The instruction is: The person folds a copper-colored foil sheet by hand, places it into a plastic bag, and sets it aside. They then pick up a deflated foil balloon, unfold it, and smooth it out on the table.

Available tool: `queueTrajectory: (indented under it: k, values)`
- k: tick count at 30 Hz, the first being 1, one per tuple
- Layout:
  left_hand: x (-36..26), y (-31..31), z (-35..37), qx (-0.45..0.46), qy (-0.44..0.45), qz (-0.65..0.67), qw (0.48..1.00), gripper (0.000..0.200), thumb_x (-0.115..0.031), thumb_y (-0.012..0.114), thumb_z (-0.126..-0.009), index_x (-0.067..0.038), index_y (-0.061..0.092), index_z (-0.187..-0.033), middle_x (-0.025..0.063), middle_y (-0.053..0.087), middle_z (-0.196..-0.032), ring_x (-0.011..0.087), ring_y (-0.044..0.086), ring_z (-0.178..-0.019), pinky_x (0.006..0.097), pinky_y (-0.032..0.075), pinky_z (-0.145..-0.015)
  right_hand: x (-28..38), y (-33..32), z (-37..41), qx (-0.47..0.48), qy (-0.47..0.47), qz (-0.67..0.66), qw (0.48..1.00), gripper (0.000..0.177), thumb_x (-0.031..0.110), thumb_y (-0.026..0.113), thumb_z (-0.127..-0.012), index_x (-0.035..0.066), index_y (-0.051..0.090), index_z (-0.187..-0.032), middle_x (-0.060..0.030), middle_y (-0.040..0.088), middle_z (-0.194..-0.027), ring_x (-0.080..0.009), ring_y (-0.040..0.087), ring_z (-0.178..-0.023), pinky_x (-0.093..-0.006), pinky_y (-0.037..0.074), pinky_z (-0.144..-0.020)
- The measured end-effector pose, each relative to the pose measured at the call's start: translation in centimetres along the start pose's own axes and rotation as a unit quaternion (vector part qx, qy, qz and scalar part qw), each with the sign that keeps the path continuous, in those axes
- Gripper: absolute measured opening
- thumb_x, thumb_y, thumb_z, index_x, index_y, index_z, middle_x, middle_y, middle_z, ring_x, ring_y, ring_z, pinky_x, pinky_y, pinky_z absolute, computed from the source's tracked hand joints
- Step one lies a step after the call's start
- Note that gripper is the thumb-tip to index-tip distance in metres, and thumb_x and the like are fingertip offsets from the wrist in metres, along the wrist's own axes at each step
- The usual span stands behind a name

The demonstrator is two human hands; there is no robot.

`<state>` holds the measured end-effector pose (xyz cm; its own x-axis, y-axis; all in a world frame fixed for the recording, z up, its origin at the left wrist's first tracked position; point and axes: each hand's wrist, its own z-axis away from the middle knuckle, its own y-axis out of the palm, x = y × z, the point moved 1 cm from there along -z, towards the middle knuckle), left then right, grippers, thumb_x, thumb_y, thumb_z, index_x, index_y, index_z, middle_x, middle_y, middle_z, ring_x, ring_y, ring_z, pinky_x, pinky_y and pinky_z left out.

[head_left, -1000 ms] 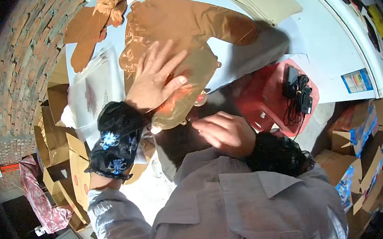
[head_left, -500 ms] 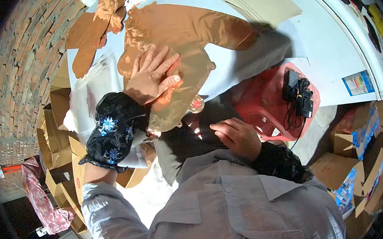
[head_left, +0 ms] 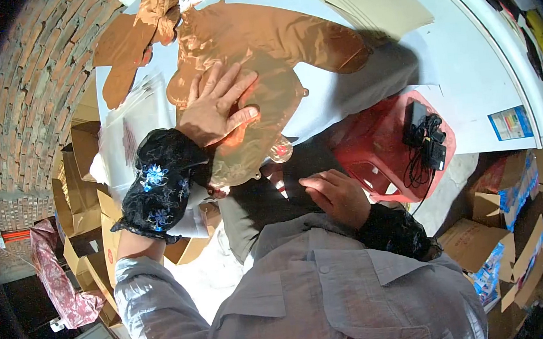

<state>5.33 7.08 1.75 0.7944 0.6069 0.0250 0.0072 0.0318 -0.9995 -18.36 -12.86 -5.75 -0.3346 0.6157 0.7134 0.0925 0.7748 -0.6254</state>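
Observation:
A large brown foil balloon (head_left: 259, 32), shiny and wrinkled along its left edge, lies across the white table toward my lap. My left hand (head_left: 217, 106) presses flat on its middle, fingers spread, with orange-red patches showing beside the fingers and thumb. The lower part of the balloon hangs over the table edge, near a small clear round piece with red in it (head_left: 280, 149). Over my lap rests my right hand (head_left: 338, 196), loosely bent with the thumb a little apart and nothing visible in it.
More brown foil pieces (head_left: 120, 53) lie at the far left, above clear plastic sleeves (head_left: 141, 116). A stack of beige sheets (head_left: 376, 5) is at the back. A red stool (head_left: 373, 154) carries a black power adapter with cable (head_left: 434, 145). Cardboard boxes (head_left: 475, 242) stand on both sides.
The view has shifted very slightly. Both hands and the balloon stay in practically the same places.

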Motion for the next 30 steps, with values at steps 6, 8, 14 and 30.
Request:
queueTrajectory:
  k: [6,8,14,30]
  values:
    - [-0.1,0.0,-0.1,-0.004,-0.002,0.001,1.000,0.073,-0.070,0.039,-0.093,-0.029,0.033,-0.153,0.0092,0.026,-0.160,0.0349,0.016,-0.150,0.0602,0.011,-0.118,-0.3,0.3,0.2,0.000,-0.004,-0.001,1.000,0.019,0.015,0.063,-0.093,0.008,0.065,-0.110,-0.0084,0.068,-0.099,-0.0281,0.065,-0.089,-0.0388,0.055,-0.075]
    - [-0.1,0.2,-0.1,-0.011,-0.002,0.005,1.000,0.072,-0.069,0.039,-0.093,-0.029,0.033,-0.153,0.0092,0.026,-0.160,0.0348,0.016,-0.150,0.0602,0.012,-0.118,-0.4,0.4,0.2,-0.005,-0.006,-0.007,1.000,0.019,0.019,0.061,-0.094,0.009,0.064,-0.110,-0.0093,0.067,-0.097,-0.0296,0.065,-0.089,-0.0404,0.055,-0.075]
    - [-0.8,-0.5,0.3,-0.032,-0.010,0.008,0.999,0.073,-0.067,0.042,-0.093,-0.026,0.033,-0.153,0.0102,0.027,-0.160,0.0354,0.016,-0.150,0.0604,0.014,-0.117,0.0,-0.7,-0.4,-0.022,0.015,-0.026,0.999,0.020,0.013,0.063,-0.092,0.005,0.066,-0.110,-0.0105,0.069,-0.100,-0.0300,0.066,-0.089,-0.0385,0.054,-0.077]
    - [-11.5,0.9,9.9,-0.086,-0.121,-0.047,0.988,0.074,-0.011,0.061,-0.086,-0.008,0.030,-0.153,0.0121,0.031,-0.158,0.0299,0.027,-0.148,0.0500,0.023,-0.118,-0.9,-0.2,-2.6,-0.035,0.137,-0.126,0.982,0.019,0.012,0.058,-0.094,0.000,0.069,-0.103,-0.0144,0.071,-0.097,-0.0267,0.069,-0.090,-0.0340,0.053,-0.081]
